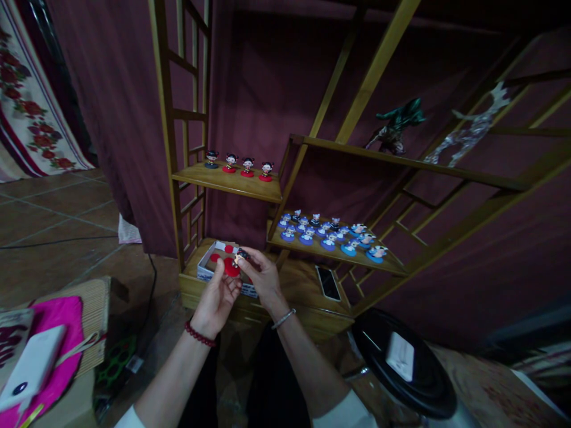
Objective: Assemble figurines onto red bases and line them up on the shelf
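Note:
A small figurine (241, 255) with black hair is between my hands, above the low box. My right hand (264, 279) pinches its body between thumb and fingers. My left hand (218, 303) grips the round red base (231, 267) at the figurine's lower end, thumb on its edge. Whether the two parts are joined I cannot tell. Just beyond my hands, a shallow open cardboard box (206, 272) holds red discs (229, 248) and rests on the lowest shelf. My hands hide its front right part.
Several similar figurines (247, 167) stand on the upper left shelf (227, 182). Several blue-based figurines (307, 235) fill the middle shelf. A phone (328, 283) lies on the lowest shelf. Two statues, one green (397, 125), stand higher up. A black-lidded bin (401, 362) is at right.

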`<state>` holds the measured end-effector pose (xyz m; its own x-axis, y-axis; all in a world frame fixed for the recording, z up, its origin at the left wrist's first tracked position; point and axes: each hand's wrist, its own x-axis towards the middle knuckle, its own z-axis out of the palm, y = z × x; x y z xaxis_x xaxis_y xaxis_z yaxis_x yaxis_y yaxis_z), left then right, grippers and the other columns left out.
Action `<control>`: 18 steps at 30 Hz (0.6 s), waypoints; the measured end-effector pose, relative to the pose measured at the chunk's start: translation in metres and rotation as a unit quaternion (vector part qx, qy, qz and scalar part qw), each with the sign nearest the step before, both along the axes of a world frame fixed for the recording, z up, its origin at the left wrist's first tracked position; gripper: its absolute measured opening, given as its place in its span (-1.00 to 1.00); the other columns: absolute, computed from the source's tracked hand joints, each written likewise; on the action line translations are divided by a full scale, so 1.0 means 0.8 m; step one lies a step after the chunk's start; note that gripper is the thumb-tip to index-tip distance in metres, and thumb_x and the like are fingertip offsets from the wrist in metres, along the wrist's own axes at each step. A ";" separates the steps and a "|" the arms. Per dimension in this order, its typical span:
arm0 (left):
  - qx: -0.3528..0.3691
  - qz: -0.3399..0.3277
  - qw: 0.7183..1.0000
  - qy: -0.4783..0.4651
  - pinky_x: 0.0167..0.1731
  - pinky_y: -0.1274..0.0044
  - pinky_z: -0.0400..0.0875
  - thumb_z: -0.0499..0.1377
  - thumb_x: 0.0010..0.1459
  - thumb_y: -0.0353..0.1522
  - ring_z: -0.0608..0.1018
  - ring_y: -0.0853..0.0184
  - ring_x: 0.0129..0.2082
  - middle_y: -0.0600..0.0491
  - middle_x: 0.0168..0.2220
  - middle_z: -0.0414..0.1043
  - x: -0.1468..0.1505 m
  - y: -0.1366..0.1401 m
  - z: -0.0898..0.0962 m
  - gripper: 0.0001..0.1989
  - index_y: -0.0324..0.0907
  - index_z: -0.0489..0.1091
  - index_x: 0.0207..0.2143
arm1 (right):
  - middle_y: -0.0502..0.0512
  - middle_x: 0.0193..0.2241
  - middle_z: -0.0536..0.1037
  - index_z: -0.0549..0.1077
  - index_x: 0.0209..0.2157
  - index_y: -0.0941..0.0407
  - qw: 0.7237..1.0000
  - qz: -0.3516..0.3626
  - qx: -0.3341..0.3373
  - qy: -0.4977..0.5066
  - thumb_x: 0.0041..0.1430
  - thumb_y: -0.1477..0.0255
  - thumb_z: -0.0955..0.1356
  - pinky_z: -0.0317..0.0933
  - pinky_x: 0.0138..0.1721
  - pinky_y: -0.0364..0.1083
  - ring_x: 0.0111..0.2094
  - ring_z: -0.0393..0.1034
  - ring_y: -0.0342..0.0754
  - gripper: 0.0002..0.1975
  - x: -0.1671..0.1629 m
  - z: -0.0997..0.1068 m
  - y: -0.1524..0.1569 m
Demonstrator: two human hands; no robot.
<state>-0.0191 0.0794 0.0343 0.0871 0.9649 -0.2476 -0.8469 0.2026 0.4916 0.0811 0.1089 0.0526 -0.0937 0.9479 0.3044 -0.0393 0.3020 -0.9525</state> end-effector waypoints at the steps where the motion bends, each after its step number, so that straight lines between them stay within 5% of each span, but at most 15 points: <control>1: -0.001 0.000 1.000 0.000 -0.59 0.68 0.26 0.12 0.00 -0.14 0.39 0.51 -0.59 0.06 -0.54 0.37 0.000 0.000 -0.001 -0.64 -0.26 0.37 -0.31 | 0.03 -0.25 0.52 0.44 -0.22 0.08 1.000 0.000 0.000 -0.001 -0.07 0.35 0.37 0.26 -0.15 -0.08 -0.24 0.39 -0.08 -0.70 0.000 0.000 0.000; 18: 0.003 0.000 1.000 0.002 -0.60 0.68 0.26 0.11 0.01 -0.15 0.38 0.51 -0.60 0.07 -0.55 0.37 0.000 -0.001 0.001 -0.66 -0.25 0.37 -0.31 | 0.02 -0.27 0.52 0.45 -0.23 0.07 1.000 0.004 -0.002 -0.003 -0.08 0.35 0.37 0.27 -0.17 -0.08 -0.26 0.40 -0.08 -0.71 0.000 0.001 -0.002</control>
<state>-0.0190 0.0783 0.0353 0.0864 0.9662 -0.2429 -0.8449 0.2002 0.4960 0.0812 0.1076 0.0533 -0.1030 0.9485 0.2997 -0.0348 0.2977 -0.9540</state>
